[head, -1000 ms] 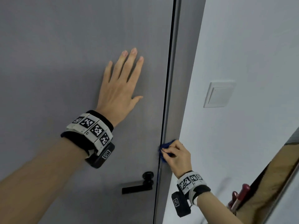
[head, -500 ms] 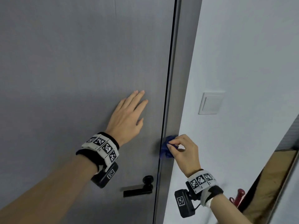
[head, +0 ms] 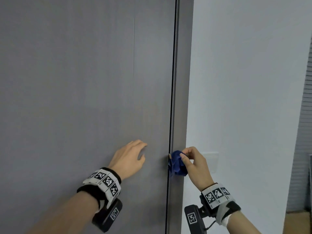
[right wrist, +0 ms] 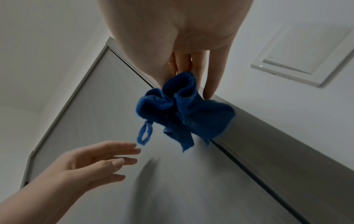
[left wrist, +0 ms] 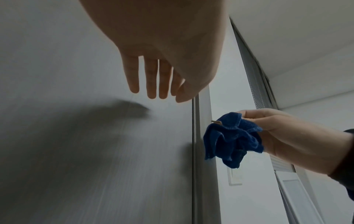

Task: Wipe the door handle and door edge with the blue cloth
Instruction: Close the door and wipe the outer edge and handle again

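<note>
We see the cloth (head: 177, 163) bunched in our right hand (head: 196, 168), pinched between thumb and fingertips, with its folds hanging loose below the grip. It sits at the door edge (head: 170, 132), level with our hands. From the head view it seems to touch the frame strip (head: 181, 98) just beside the edge, but the wrist views leave us unsure whether it presses there or hangs just off it. A small loop (right wrist: 144, 134) dangles from the cloth on the side toward our left hand; a pale tag (left wrist: 216, 121) pokes out near the top, too small to read.

Our left hand (head: 129, 157) is out over the door (head: 84, 98), to the left of the cloth, with fingers straight, relaxed and close together, holding nothing. In the left wrist view the fingers (left wrist: 151, 78) stand off the door above their own blurred shadow, so we cannot confirm contact; the door surface is smeared in both wrist views.

Beyond our right hand, a white switch plate (head: 211, 162) on the wall (head: 244, 81) is mostly hidden behind the hand in the head view and shows more fully from the right wrist. The handle is out of every view, cut off below our wrists. At the far right, a ribbed grey panel (head: 303, 132) is cut by the picture edge.
</note>
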Demonstrator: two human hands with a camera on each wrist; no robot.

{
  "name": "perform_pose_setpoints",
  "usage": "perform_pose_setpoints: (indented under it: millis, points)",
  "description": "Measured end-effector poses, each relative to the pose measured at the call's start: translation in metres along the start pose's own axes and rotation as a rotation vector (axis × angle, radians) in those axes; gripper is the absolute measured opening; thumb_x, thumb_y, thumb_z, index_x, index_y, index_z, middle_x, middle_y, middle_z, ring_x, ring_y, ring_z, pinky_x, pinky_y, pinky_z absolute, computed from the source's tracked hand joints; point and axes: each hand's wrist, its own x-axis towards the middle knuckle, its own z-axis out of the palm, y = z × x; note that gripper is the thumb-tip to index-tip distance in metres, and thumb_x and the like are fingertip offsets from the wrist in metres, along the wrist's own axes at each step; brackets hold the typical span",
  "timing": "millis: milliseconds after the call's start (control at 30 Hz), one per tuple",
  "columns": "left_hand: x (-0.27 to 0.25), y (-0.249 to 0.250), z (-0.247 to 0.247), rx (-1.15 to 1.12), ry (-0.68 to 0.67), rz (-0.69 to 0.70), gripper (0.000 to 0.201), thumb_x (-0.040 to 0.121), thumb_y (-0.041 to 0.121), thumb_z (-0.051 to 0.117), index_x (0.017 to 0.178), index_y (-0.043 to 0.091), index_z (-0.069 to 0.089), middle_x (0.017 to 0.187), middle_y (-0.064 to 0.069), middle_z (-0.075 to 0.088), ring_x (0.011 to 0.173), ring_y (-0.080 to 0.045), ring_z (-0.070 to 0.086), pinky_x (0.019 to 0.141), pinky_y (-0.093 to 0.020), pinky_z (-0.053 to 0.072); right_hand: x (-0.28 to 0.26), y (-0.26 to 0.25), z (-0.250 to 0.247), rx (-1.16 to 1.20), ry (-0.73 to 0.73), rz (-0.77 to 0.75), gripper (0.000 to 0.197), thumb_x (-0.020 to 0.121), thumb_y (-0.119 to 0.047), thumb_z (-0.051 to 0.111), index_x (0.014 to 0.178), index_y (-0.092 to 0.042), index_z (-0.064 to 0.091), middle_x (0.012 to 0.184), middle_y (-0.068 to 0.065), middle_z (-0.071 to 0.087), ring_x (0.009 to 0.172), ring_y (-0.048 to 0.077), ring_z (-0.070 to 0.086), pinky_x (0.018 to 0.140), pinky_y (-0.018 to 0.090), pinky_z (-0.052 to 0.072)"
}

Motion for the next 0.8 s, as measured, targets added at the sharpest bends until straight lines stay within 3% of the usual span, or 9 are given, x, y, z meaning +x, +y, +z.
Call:
perform_pose_setpoints:
  millis: [233, 367, 533, 700, 800]
  points:
    - [-0.003, 0.0, -0.009, -0.029, -0.037, -0.076, 0.042, 0.093, 0.028, 0.052, 0.134, 0.025, 0.052, 0.136, 0.01, 0.053, 0.13, -0.015, 0.049, 0.099, -0.033, 0.045, 0.001, -0.009, 0.0, 0.04, 0.008, 0.028, 0.011, 0.097, -0.002, 0.058, 0.09, -0.01, 0.06, 0.086, -0.003, 0.066, 0.076, -0.002, 0.06, 0.073, 0.01, 0.045]
    - [-0.017, -0.007, 0.0, -0.028, -0.087, -0.101, 0.042, 0.094, 0.028, 0.051, 0.135, 0.025, 0.052, 0.137, 0.008, 0.053, 0.129, -0.017, 0.049, 0.099, -0.035, 0.044, -0.012, 0.003, 0.005, 0.043, -0.008, 0.09, 0.016, 0.098, -0.002, 0.056, 0.089, -0.015, 0.058, 0.087, -0.001, 0.065, 0.076, 0.004, 0.06, 0.071, 0.01, 0.046]
    - [-0.052, -0.024, 0.038, -0.07, -0.118, -0.132, 0.042, 0.091, 0.024, 0.054, 0.133, 0.021, 0.055, 0.136, 0.005, 0.053, 0.13, -0.019, 0.048, 0.101, -0.038, 0.046, -0.052, 0.036, 0.026, 0.035, -0.052, 0.239, 0.016, 0.1, -0.005, 0.053, 0.09, -0.017, 0.055, 0.09, 0.003, 0.066, 0.082, 0.014, 0.062, 0.076, 0.024, 0.047]
    - [-0.1, -0.05, 0.087, -0.067, -0.062, -0.106, 0.051, 0.082, 0.014, 0.062, 0.132, 0.013, 0.058, 0.151, -0.005, 0.043, 0.137, -0.028, 0.041, 0.108, -0.042, 0.043, -0.104, 0.068, 0.053, 0.027, -0.041, 0.328, 0.011, 0.1, -0.007, 0.053, 0.093, -0.014, 0.055, 0.092, 0.001, 0.067, 0.084, 0.013, 0.065, 0.079, 0.026, 0.05]
    - [-0.132, -0.062, 0.114, -0.078, -0.063, -0.101, 0.053, 0.08, 0.01, 0.062, 0.134, 0.012, 0.057, 0.154, -0.007, 0.04, 0.14, -0.027, 0.037, 0.107, -0.041, 0.042, -0.135, 0.089, 0.069, 0.054, -0.032, 0.385, 0.006, 0.099, -0.008, 0.056, 0.095, -0.012, 0.057, 0.096, 0.007, 0.069, 0.088, 0.02, 0.068, 0.081, 0.034, 0.055]
